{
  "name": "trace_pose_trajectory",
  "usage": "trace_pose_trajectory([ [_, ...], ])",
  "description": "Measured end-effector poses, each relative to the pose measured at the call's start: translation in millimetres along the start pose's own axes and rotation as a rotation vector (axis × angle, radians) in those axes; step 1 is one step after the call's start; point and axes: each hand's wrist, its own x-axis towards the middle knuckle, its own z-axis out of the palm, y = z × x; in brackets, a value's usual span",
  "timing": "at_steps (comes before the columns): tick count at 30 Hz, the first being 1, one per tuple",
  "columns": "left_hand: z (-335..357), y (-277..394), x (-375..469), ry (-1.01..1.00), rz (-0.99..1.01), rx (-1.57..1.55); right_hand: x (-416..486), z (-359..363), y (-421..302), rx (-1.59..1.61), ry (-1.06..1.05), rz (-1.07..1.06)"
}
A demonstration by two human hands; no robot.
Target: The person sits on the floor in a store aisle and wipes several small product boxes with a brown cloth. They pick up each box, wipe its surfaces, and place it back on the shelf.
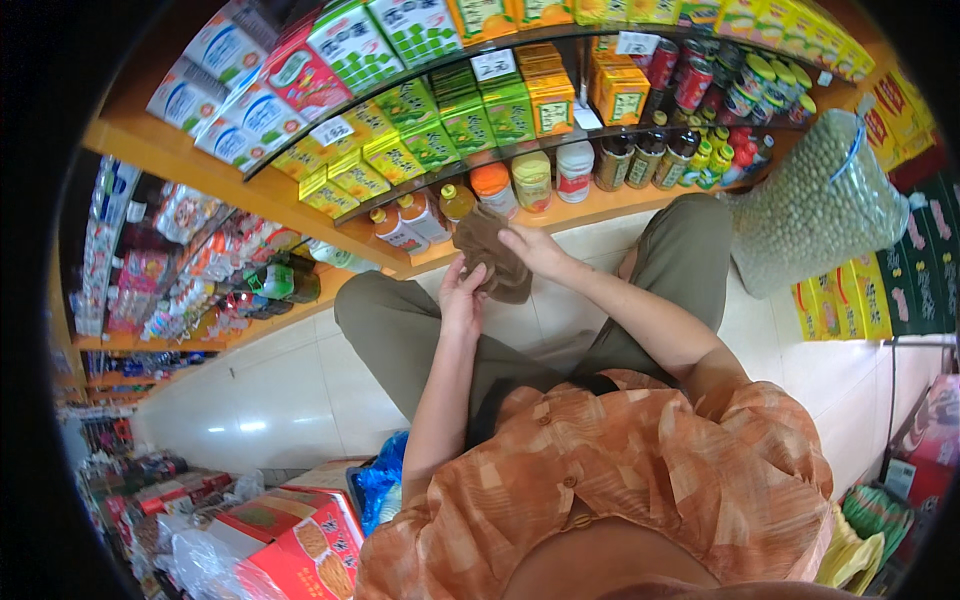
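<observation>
A crumpled brown cloth [501, 262] is held between my two hands, above the floor in front of the shelf. My left hand [463, 294] grips its lower left side, with the thumb on top. On the right, my right hand [534, 251] pinches its upper right edge. Just beyond the cloth, on the bottom shelf, stand an orange-lidded jar [493, 187], a yellow-lidded bottle [456, 202] and a white jar [575, 171].
Glass shelves with drink cartons [442, 135] and cans [694, 82] curve across the front. A large clear bag of green pellets [825, 199] stands at the right, beside yellow packs [844, 300]. Behind on the left lie a red box [307, 551] and a blue plastic bag [384, 480].
</observation>
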Motion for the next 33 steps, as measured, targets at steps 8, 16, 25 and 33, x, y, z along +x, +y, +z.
trace_pose_trajectory([
  [8, 53, 46, -10, -0.263, 0.123, -0.167, 16, -31, -11, 0.351, 0.271, 0.012],
  [16, 108, 41, 8, -0.374, 0.087, -0.140, 7, -53, -44, 0.557, -0.130, 0.059],
  [25, 165, 93, 65, -0.263, 0.952, 1.114, 12, -139, -31, 0.376, -0.188, 0.360],
  [33, 248, 92, 133, -0.148, 1.402, 1.918, -11, -135, -23, 0.433, -0.009, 0.422],
])
